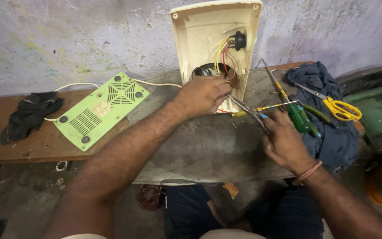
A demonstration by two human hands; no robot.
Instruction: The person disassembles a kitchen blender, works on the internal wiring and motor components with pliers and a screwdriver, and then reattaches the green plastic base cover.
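At the middle of the desk (200, 146), a cream plastic casing (215, 40) stands upright against the far wall, its open inside facing us, with yellow and red wires (223, 55) looping from a black switch (238, 40) down to its base. The left hand (204, 94) is closed at the bottom of that casing, fingers pinched in among the wires. The right hand (284, 139), just to the right and nearer, grips needle-nose pliers (248, 108), whose tips point left toward the casing's foot. Right of it, a green-handled screwdriver (301, 118) and yellow-handled scissors (339, 108) lie on a dark blue cloth (337, 141). Far left, a green vented box (100, 110) lies flat beside a black rag (29, 113).
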